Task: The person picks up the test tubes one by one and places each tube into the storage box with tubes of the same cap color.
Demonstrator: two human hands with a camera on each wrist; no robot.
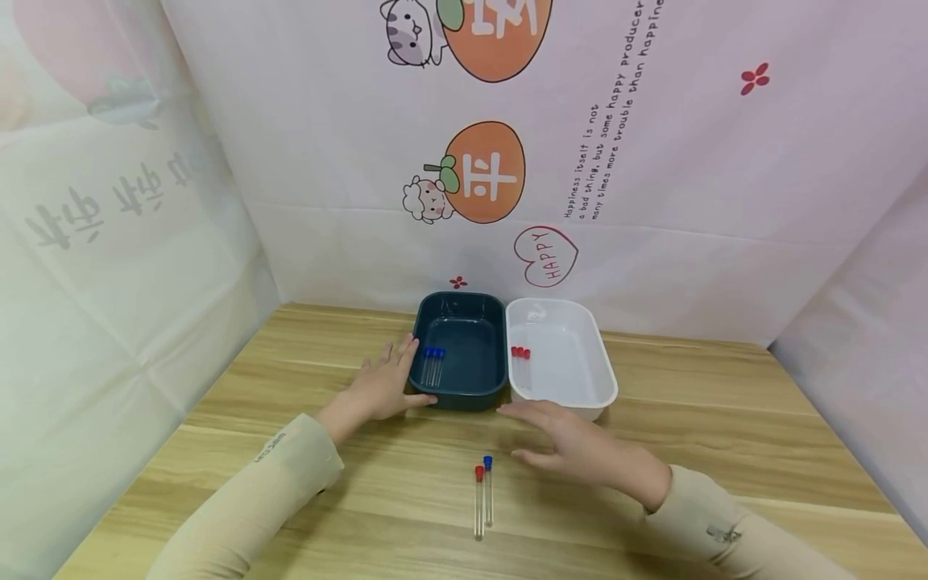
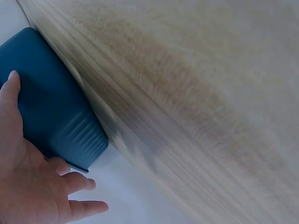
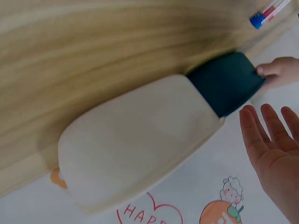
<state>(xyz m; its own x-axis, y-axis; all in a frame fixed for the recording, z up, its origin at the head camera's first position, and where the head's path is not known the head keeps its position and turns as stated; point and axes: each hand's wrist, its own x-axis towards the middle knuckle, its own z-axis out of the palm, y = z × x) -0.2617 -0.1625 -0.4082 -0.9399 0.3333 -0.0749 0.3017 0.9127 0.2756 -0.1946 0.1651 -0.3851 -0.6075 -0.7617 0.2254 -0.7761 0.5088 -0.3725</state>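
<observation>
My left hand [image 1: 384, 385] rests at the near left corner of a dark teal tray [image 1: 471, 393], thumb against its front wall and fingers spread along its left side. Three blue-capped test tubes [image 1: 433, 366] lie in that tray. Side by side with it stands a white tray [image 1: 569, 354] holding three red-capped test tubes [image 1: 521, 356]. My right hand [image 1: 569, 443] hovers before the white tray's near edge, fingers extended and nothing held. On the table between my forearms lie a red-capped test tube [image 1: 478, 503] and a blue-capped test tube [image 1: 489, 491], caps pointing away from me.
The wood-grain table [image 1: 696, 419] ends at a printed white cloth backdrop [image 1: 652, 266] just behind both trays. Cloth walls [image 1: 109, 266] also close off the left and right sides.
</observation>
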